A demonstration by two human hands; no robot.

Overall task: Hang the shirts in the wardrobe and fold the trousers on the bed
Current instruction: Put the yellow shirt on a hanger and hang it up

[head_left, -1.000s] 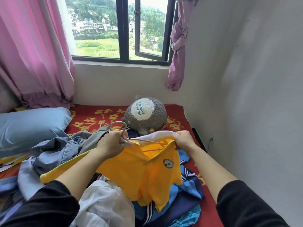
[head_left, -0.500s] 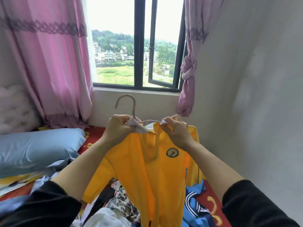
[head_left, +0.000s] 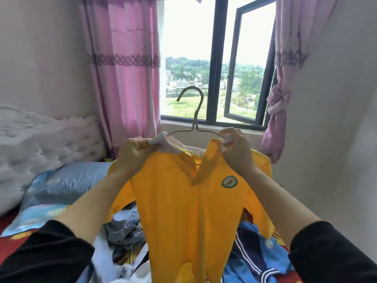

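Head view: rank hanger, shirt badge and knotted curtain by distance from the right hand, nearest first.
1. Hanger: its right end is touched by the right hand.
2. Badge: on the yellow shirt, just below the hand.
3. Knotted curtain: farther back by the window, to the right.

I'm in a bedroom at home: a bed with a tufted white headboard and a blue pillow sits under a window hung with pink curtains. Loose clothes lie heaped on the red bedspread.
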